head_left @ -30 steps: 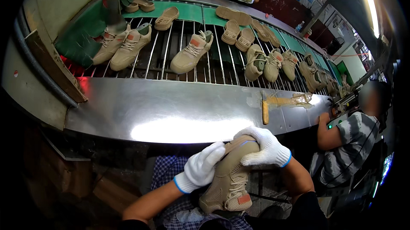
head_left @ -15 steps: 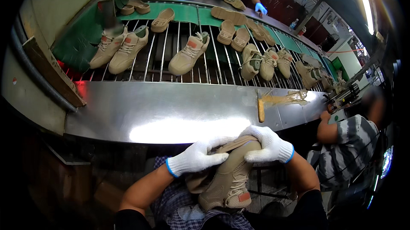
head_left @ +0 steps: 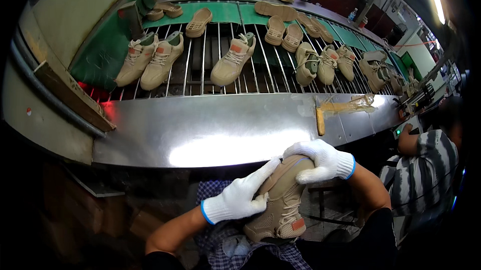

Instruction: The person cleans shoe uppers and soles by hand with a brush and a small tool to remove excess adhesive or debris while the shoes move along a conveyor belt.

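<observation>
Left hand (head_left: 233,201) has shifted lower along the sole (head_left: 273,177), holding its edge, exact grip hard to see; right hand (head_left: 324,161) cups the toe (head_left: 293,169). Shoe (head_left: 276,212) points toe-up over plaid cloth (head_left: 213,244): likely light, soft-sided, firm-soled; hold toe and sole.

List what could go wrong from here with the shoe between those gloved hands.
The shoe is held between the left hand and right hand, so it might twist or slip if either grip loosens.

The sole is partly hidden by the left hand, so any misalignment there could go unnoticed.

The yellow-handled tool lies on the metal ledge with its handle toward the person; a stray arm might knock it.
</observation>
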The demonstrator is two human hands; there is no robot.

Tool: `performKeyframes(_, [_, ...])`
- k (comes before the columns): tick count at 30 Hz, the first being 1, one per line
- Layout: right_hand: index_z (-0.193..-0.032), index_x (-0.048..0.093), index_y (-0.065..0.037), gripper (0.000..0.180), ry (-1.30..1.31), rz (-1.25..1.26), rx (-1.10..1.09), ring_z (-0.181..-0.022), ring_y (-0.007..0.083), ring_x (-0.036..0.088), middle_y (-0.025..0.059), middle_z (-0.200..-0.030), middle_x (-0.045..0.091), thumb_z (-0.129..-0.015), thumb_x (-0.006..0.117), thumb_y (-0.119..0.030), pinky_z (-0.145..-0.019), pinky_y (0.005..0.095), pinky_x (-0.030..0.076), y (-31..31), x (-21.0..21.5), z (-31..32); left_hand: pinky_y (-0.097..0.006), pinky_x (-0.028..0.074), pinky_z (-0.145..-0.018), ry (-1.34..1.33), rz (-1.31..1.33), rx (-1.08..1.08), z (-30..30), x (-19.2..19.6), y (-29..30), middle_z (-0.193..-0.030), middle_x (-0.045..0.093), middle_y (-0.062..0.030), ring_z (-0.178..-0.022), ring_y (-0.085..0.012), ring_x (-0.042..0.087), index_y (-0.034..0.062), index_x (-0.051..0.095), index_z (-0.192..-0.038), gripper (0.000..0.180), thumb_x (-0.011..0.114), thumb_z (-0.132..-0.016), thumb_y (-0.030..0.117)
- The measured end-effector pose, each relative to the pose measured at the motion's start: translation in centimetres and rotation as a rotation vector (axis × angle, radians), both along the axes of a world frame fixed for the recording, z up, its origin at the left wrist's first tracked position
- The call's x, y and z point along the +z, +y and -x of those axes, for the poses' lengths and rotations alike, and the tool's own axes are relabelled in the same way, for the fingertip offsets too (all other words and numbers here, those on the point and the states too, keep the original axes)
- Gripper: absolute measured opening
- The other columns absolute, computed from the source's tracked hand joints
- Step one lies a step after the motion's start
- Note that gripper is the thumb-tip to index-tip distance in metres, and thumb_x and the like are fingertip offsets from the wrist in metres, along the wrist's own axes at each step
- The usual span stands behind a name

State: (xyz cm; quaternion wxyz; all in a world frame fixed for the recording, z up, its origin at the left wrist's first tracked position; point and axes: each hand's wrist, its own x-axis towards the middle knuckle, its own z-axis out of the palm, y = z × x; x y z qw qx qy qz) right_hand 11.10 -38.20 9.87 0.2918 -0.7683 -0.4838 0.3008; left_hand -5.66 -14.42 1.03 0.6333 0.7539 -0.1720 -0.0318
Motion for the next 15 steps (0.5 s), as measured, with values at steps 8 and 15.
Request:
performKeyframes(8, [-0.134, 0.065, -0.002, 0.076, -0.046, -0.083, 0.018, -0.108, 0.0303, 0.073, 0.0171, -0.119, 0.073, -0.086, 0.083, -0.058, -0.095, 0.0393, 0.058, 1.9, 1.1, 1.4, -0.034, 0.054, -0.106, 0.353, 0.454, -0.068, -4.6, -2.0, 2.1, -0.127, 0.073, -0.0141, -0.116, -0.0169, 0.069, -0.0100, 0.065, -0.133, 0.052, 0.055, -0.082, -0.008])
performKeyframes(15, [-0.131, 0.066, -0.002, 0.067, -0.012, 0.022, -0.050, -0.109, 0.0309, 0.072, 0.0173, -0.118, 0.072, -0.087, 0.080, -0.050, -0.097, 0.0415, 0.057, 0.2, -0.7, 0.1, -0.036, 0.057, -0.102, -0.057, 0.062, -0.005, -3.0, -0.7, 1.1, -0.129, 0.072, -0.0210, -0.110, -0.0249, 0.074, -0.0052, 0.052, -0.152, 0.068, 0.064, -0.086, 0.005])
